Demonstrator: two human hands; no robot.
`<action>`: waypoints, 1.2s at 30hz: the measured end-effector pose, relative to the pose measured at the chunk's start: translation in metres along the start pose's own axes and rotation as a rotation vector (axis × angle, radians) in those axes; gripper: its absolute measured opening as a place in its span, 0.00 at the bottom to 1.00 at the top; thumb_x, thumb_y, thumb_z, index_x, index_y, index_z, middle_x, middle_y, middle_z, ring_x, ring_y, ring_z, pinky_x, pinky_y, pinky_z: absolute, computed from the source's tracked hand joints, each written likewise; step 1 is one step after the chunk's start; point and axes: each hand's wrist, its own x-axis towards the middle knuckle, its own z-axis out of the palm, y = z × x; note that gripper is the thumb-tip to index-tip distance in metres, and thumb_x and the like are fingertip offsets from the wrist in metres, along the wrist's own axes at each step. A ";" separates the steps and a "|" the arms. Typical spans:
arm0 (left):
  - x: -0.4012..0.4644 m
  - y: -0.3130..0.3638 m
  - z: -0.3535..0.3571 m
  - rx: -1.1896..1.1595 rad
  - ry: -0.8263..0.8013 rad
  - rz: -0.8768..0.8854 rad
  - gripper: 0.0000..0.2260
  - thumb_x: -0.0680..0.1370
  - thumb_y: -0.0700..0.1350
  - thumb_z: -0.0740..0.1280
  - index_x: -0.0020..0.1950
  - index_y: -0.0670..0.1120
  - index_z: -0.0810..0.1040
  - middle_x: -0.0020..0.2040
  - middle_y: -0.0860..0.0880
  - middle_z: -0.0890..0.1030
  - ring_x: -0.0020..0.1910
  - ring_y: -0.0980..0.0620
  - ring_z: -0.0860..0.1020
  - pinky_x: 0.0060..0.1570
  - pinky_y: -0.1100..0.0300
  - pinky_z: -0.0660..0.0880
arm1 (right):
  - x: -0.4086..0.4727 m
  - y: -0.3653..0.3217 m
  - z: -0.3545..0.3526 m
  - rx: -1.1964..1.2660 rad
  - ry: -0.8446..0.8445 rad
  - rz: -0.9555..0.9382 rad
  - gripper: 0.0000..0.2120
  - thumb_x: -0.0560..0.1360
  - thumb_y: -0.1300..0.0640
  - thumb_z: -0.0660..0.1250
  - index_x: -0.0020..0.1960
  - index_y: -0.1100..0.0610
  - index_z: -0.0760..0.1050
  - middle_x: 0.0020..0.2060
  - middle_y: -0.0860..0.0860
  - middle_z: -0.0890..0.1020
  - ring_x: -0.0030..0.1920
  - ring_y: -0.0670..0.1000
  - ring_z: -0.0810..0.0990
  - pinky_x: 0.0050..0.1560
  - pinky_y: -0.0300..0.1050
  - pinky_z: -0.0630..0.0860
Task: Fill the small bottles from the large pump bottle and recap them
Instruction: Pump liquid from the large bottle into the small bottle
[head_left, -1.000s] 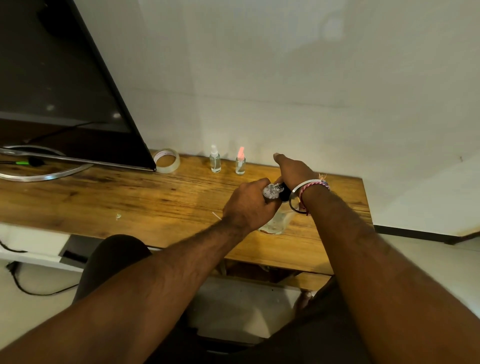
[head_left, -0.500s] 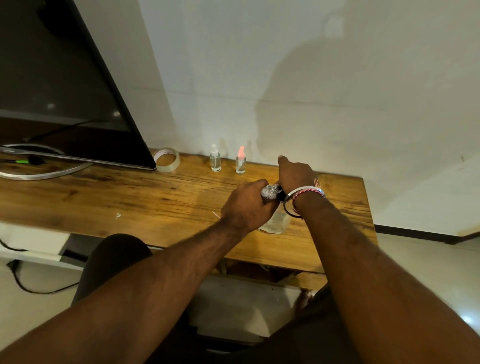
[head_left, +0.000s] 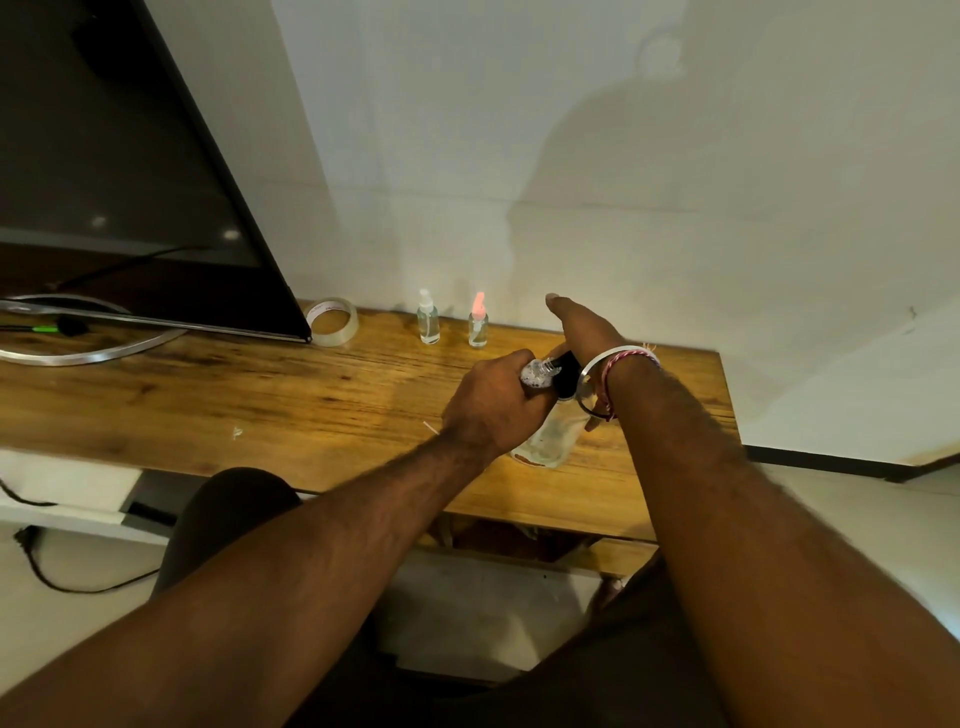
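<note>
The large clear pump bottle (head_left: 549, 442) stands near the table's right end, its black pump head (head_left: 566, 371) under my right hand (head_left: 589, 332). That hand rests on the pump head with one digit stretched straight toward the wall; its other fingers are hidden. My left hand (head_left: 493, 405) grips a small clear bottle (head_left: 537, 373), tilted with its mouth at the pump spout. Two more small bottles stand capped by the wall, one with a white cap (head_left: 428, 325) and one with a pink cap (head_left: 478, 328).
A roll of clear tape (head_left: 332, 322) lies left of the capped bottles. A dark monitor (head_left: 130, 182) on a ring stand fills the left of the wooden table (head_left: 260, 395). The table's right edge is close to the pump bottle.
My right hand dipped slightly on the pump head and has come back up. My left hand keeps the small bottle at the spout, almost unmoved.
</note>
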 end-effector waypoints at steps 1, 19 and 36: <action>0.000 0.000 0.000 -0.001 0.001 -0.001 0.11 0.78 0.56 0.72 0.43 0.51 0.78 0.34 0.54 0.80 0.33 0.53 0.79 0.31 0.51 0.79 | -0.001 -0.001 0.000 -0.008 -0.006 -0.001 0.35 0.73 0.30 0.60 0.64 0.58 0.77 0.52 0.57 0.82 0.52 0.59 0.81 0.59 0.57 0.72; 0.000 -0.003 0.003 -0.003 0.004 -0.002 0.10 0.78 0.54 0.72 0.41 0.52 0.77 0.34 0.54 0.80 0.33 0.53 0.79 0.32 0.48 0.80 | 0.006 0.000 0.008 -0.329 0.082 -0.189 0.25 0.85 0.46 0.51 0.70 0.63 0.72 0.67 0.62 0.75 0.67 0.62 0.73 0.64 0.48 0.69; -0.004 -0.003 0.001 0.031 -0.009 0.020 0.09 0.79 0.54 0.72 0.45 0.50 0.80 0.36 0.54 0.81 0.35 0.53 0.80 0.34 0.51 0.80 | 0.004 0.008 0.006 -0.139 0.078 -0.101 0.30 0.75 0.33 0.57 0.53 0.59 0.81 0.51 0.58 0.83 0.51 0.59 0.81 0.62 0.55 0.75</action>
